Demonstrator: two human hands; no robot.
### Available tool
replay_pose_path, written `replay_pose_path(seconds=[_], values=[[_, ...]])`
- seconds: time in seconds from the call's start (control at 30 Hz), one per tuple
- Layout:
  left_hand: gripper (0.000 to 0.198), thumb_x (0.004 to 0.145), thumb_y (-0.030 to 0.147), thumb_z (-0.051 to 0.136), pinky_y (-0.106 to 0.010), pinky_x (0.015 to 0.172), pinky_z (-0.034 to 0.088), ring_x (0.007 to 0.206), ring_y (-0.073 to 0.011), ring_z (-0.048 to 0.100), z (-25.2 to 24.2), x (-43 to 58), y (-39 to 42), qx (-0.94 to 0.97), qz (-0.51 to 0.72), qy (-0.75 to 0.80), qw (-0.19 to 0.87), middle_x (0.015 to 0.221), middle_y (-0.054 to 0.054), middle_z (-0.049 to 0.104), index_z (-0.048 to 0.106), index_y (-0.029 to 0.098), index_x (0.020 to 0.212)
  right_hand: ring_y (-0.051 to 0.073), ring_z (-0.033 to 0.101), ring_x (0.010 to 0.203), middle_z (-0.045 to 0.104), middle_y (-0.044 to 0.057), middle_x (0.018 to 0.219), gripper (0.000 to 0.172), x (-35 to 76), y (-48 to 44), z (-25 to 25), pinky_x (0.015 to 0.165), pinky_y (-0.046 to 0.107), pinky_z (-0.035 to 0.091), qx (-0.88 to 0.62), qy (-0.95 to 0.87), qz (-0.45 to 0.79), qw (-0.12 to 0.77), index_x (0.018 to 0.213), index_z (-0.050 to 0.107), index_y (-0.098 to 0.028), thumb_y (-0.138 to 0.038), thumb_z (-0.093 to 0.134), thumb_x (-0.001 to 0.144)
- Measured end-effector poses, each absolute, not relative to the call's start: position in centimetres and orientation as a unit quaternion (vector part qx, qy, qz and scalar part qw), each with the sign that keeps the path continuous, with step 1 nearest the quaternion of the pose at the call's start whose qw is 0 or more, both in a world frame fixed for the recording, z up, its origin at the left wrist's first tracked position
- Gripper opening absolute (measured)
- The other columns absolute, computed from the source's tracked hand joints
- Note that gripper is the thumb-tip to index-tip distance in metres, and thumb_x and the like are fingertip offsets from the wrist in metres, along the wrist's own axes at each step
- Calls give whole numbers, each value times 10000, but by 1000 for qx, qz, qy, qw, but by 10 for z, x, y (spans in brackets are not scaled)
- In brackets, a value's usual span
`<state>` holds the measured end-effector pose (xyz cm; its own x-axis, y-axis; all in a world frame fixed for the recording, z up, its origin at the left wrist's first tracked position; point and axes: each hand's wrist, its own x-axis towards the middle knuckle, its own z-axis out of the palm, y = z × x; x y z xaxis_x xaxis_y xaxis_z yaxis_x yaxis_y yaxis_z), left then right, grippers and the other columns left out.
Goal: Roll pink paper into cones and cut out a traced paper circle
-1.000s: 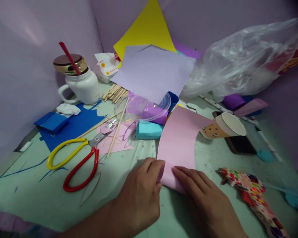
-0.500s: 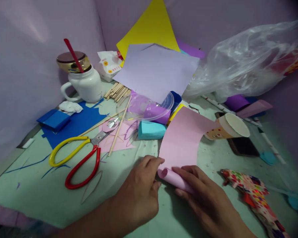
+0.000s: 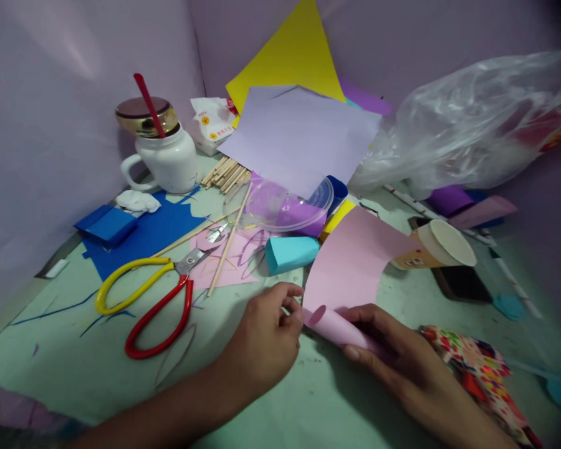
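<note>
Right hand (image 3: 402, 365) holds the rolled near end of the pink paper (image 3: 343, 259); left hand (image 3: 268, 333) is half-curled by the roll's left end, can't tell if gripping. Paper extends over the table (image 3: 303, 402), scissors (image 3: 184, 266) to its left, cup (image 3: 430, 246) at its far right corner. Mug (image 3: 168, 165) farther back, left.

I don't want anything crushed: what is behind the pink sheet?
Behind the pink sheet, a yellow piece and the cup show in part; whatever it covers cannot be seen.

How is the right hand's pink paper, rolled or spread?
Partly rolled: the pink paper forms a tube in the right hand; its far part spreads.
</note>
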<state>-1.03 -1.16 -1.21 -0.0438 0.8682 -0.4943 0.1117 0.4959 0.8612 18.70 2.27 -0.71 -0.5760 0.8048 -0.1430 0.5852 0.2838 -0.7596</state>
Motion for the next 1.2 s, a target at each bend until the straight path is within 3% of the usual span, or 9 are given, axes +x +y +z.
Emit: replay_pose_path(seconds=[0.13,0.3,0.47,0.77,0.97,1.07,1.2], values=[[225,803,181,446,-182,282,336,332,-80,455,-8,-9,2,318,289,632,645,561,54,517,545,153,1003,231,666,849,679,63,969,214,191,23,-10,663,324,581,-443,-776,415,170,1051,573,-232,-285,542,846],[210,832,160,413,-177,282,373,343,-107,519,-5,-7,11,278,279,623,676,506,49,533,486,106,1021,201,676,839,689,23,969,239,197,17,-5,666,277,589,-445,-756,446,178,1055,593,-286,-259,595,818],[140,794,92,430,-154,292,353,303,-70,459,1,-6,9,298,254,588,708,434,25,533,564,101,753,182,663,917,671,9,1056,307,202,11,-2,745,261,578,-423,-762,461,167,1123,567,-325,-253,593,825],[48,717,177,523,-203,409,393,425,-92,491,-16,-12,-7,365,281,543,702,547,7,560,550,144,694,174,613,990,621,17,1098,330,194,8,-8,801,268,543,-413,-800,414,130,1190,547,-340,-232,530,878],[113,757,184,502,-219,466,391,522,-114,518,-11,-11,-11,398,293,521,696,648,-7,586,587,145,821,168,590,1012,566,28,1097,380,195,4,-12,765,253,539,-408,-806,406,140,1245,492,-380,-217,483,901],[183,778,164,462,-236,490,427,539,-132,548,-9,-8,-12,400,274,537,690,667,-7,597,611,162,885,162,597,976,577,20,1067,341,194,3,-13,773,262,528,-414,-800,408,150,1217,480,-365,-230,479,904],[162,765,147,460,-235,499,458,544,-144,588,-10,-7,-12,413,258,556,674,647,-6,586,616,155,808,172,612,922,607,22,1031,219,193,0,-14,723,268,529,-442,-766,441,152,1119,483,-309,-277,487,902]])
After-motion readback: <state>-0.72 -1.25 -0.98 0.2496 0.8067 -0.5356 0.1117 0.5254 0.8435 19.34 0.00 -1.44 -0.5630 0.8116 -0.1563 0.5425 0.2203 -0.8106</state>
